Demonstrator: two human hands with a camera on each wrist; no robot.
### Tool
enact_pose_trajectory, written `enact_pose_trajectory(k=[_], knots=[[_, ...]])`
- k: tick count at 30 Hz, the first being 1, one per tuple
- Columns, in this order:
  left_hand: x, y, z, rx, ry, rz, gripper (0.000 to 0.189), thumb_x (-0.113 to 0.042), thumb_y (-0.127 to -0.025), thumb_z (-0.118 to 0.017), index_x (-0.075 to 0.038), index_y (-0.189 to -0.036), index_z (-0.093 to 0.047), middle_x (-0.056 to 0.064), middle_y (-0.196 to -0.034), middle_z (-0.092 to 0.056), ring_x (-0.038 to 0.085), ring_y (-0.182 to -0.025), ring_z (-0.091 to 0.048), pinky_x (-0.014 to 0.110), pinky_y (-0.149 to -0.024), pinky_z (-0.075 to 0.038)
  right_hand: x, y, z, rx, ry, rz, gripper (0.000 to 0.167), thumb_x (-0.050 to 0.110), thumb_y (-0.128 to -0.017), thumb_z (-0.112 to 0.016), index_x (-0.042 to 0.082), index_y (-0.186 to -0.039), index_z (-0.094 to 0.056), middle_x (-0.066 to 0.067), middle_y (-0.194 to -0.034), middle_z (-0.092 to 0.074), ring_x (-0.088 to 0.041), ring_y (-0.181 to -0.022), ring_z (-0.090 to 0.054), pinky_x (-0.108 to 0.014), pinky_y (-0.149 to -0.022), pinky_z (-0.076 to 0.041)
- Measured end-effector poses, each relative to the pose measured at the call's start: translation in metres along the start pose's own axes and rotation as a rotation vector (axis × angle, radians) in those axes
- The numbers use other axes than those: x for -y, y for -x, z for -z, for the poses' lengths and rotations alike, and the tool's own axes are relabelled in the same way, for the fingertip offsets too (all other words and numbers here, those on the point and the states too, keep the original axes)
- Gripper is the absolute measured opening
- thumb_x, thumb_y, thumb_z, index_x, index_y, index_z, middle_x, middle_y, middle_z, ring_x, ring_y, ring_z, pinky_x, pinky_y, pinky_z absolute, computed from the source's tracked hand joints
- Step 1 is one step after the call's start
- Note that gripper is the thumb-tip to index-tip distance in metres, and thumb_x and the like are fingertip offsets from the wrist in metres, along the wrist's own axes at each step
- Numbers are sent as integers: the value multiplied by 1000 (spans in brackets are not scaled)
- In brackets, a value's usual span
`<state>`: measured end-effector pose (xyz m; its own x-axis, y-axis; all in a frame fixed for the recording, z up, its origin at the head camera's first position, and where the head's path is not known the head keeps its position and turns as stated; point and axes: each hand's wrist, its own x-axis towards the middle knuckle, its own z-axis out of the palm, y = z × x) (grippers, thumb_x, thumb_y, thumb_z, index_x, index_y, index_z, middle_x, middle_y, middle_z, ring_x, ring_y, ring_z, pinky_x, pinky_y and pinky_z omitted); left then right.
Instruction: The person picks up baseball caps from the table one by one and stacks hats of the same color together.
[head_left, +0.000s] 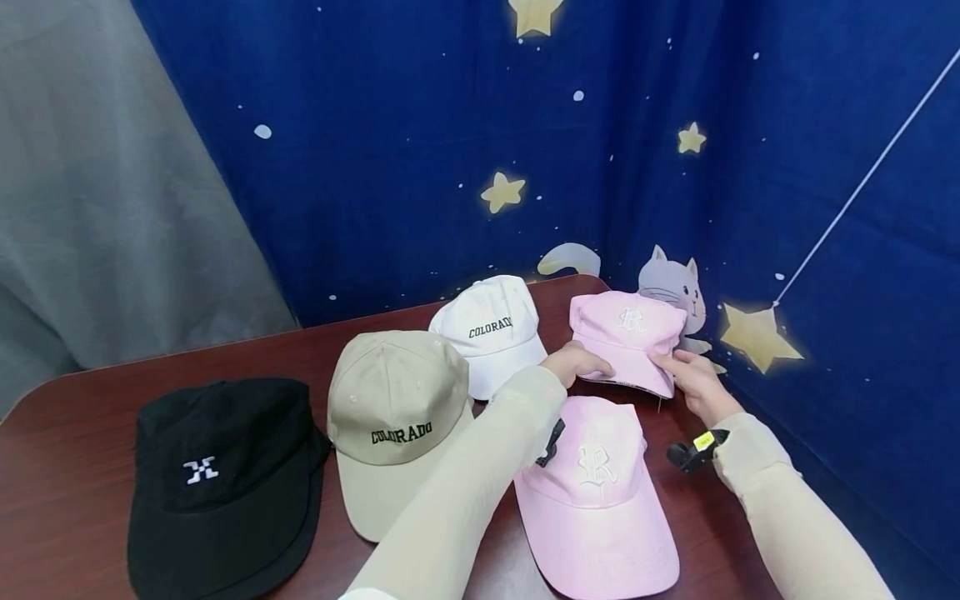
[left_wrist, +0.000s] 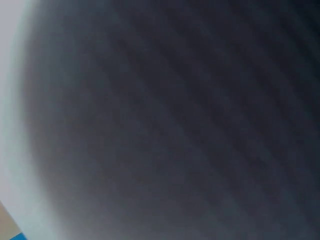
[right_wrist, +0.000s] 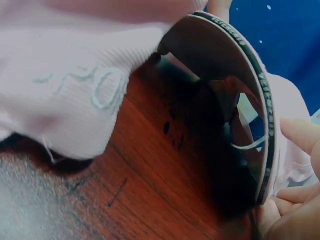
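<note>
At the table's far right corner, a pink cap [head_left: 628, 333] with a white letter emblem has its brim toward me. My left hand [head_left: 576, 362] grips the left side of that brim, thumb on top. On the brim's other side my right hand [head_left: 699, 383] pinches the edge. The right wrist view shows the thumb and fingers of this right hand [right_wrist: 297, 200] on the brim, whose dark underside edge carries lettering. A second pink cap [head_left: 600, 500] lies nearer, between my forearms. Dark blur fills most of the left wrist view, and the left hand does not show there.
Left of the pink caps, a white cap [head_left: 491, 333] stands at the back beside a beige cap [head_left: 397, 400]. Farther left lies a black cap [head_left: 225, 475]. The brown table [head_left: 82, 433] meets a blue star-patterned curtain [head_left: 390, 150] behind and on the right.
</note>
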<state>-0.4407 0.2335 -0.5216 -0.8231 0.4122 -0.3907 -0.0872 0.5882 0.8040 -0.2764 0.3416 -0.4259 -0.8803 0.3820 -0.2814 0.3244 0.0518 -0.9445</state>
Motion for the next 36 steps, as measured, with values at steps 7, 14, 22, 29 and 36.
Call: enact_pose_trajectory(k=[7,14,22,29,36], knots=[[-27,74,25,-50,-90,34,83,-24,-56,-88,-4,-123,-43,9,-123,-43,20,-112,-41,27,-92,-36,0,-1,-5,-5,-72,26,76,19,-93,-52,-5,-143,1,-20,-149,-5,-28,-133,-14,-37,-106,-18],[-64,171,58,-52,-132,83,87,-19,-69,-81,-6,-137,-29,16,-129,-31,24,-118,-30,30,-94,-34,2,-1,-8,63,-150,82,74,13,-94,-49,-3,-143,5,-17,-150,0,-25,-133,-13,-31,-107,-18],[-66,168,62,9,-100,27,104,-17,-69,-81,-7,-146,-11,14,-145,-17,21,-131,-19,28,-102,-26,11,5,-8,75,-171,156,75,7,-93,-50,-3,-143,5,-16,-150,2,-23,-135,-7,-30,-107,-14],[-71,175,70,-17,-35,-2,111,-10,-67,-82,-11,-147,-5,14,-144,-17,22,-129,-21,29,-100,-30,23,15,-11,46,-140,212,77,8,-92,-53,-2,-144,2,-16,-151,3,-24,-136,-3,-34,-108,-11],[-68,182,74,-131,-52,-67,98,-29,-70,-80,-4,-141,-18,10,-141,-22,20,-125,-26,28,-99,-31,36,25,-13,32,-57,256,80,16,-91,-57,4,-146,0,-14,-151,-1,-29,-135,-9,-41,-106,-17]])
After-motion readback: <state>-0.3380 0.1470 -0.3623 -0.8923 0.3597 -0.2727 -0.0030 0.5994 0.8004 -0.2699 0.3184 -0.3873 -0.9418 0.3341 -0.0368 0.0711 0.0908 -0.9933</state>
